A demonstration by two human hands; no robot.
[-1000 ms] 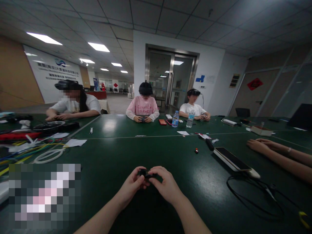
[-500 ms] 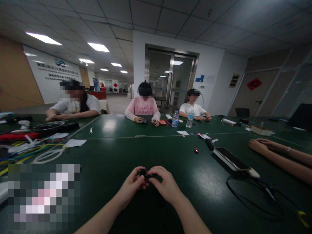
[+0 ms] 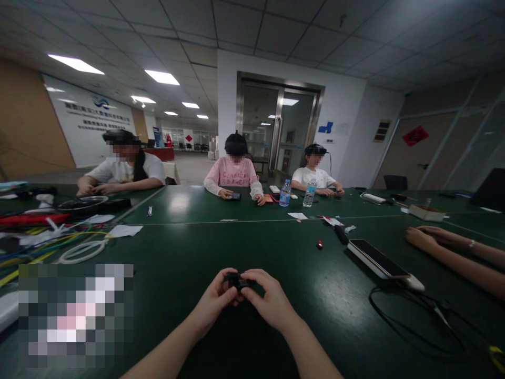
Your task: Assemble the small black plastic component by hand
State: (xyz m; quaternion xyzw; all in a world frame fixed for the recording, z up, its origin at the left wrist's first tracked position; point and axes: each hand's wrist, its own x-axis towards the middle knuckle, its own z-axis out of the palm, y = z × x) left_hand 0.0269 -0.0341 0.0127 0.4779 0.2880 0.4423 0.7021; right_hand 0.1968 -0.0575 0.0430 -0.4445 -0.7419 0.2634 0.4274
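Both of my hands meet around a small black object [image 3: 239, 282] just above the green table [image 3: 177, 268]. It is dark and partly covered by fingers, so its kind cannot be made out. My left hand [image 3: 215, 300] is closed, with thumb and fingers gripping the object's left side. From the other side my right hand [image 3: 272, 300] pinches its right end between thumb and fingers.
A phone on a white device [image 3: 379, 258] and a black cable [image 3: 414, 321] lie to my right, near another person's forearms [image 3: 453, 247]. Tangled cables [image 3: 82, 251] spread at left. Two bottles [image 3: 284, 193] stand across the table, where three people sit.
The small black object has turned slightly in my fingers, which keep hold of it. The whole view has shifted a little. Opposite, the person in pink has moved a hand slightly right.
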